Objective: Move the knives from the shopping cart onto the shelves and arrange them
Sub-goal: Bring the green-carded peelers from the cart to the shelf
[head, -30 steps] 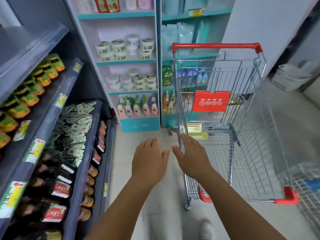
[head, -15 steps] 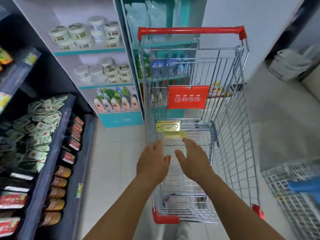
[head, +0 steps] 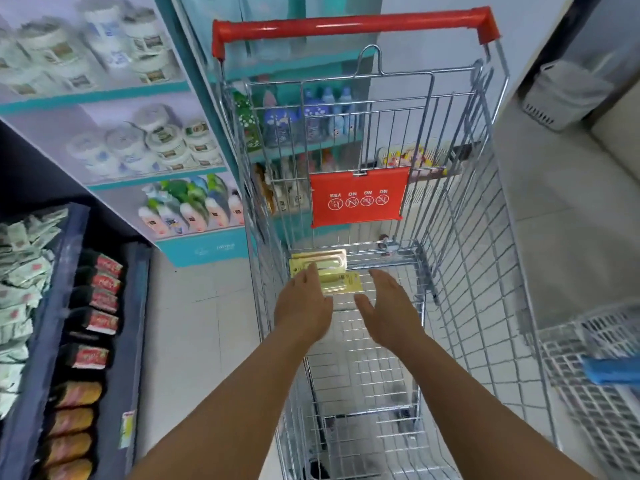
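Underfoot, pale floor tiles (head: pixel 194 327) run between stocked shelves (head: pixel 114 174).

2 knife packs lie flat on the wire floor of my shopping cart (head: pixel 460 258), at its far left end below the red flap. Each is a yellow card with a clear blister; the blades themselves cannot be made out. The far pack (head: pixel 323 261) lies crosswise, its long edge parallel to the end wall. The near pack (head: pixel 341 284) lies just beside it, overlapping its near edge and slightly skewed. The shopping cart is a chrome wire basket with a red handle bar. The shelves (head: pixel 114 341) stand to my left, dark blue.
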Tool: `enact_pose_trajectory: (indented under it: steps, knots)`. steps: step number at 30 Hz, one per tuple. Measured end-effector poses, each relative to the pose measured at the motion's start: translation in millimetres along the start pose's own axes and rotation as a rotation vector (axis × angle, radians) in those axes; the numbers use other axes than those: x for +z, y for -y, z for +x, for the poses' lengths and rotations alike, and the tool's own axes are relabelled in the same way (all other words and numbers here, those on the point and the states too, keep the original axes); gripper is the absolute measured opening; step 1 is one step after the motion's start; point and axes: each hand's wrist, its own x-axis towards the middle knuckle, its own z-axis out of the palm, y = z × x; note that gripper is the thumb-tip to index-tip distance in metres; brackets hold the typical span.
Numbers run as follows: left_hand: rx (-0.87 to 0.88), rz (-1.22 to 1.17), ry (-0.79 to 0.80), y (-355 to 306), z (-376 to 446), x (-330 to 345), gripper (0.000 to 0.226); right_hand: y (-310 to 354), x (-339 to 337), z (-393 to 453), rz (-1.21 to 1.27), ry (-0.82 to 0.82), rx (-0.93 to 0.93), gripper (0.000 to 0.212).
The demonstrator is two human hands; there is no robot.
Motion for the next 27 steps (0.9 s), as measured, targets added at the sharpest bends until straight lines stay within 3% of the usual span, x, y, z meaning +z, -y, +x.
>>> enact_pose_trajectory:
  steps: [11, 27]
  knots:
    - [-0.080, 0.114, 0.030, 19.4, 125.6, 66.0, 0.065, -64.7, 62.4, 125.2, -0.078, 0.098, 0.034, 0.062]
    - [-0.106, 0.320, -0.024, 66.0, 229.0, 170.5, 0.073, -143.8, 146.0, 236.4, -0.271, 0.271, -0.187, 0.065]
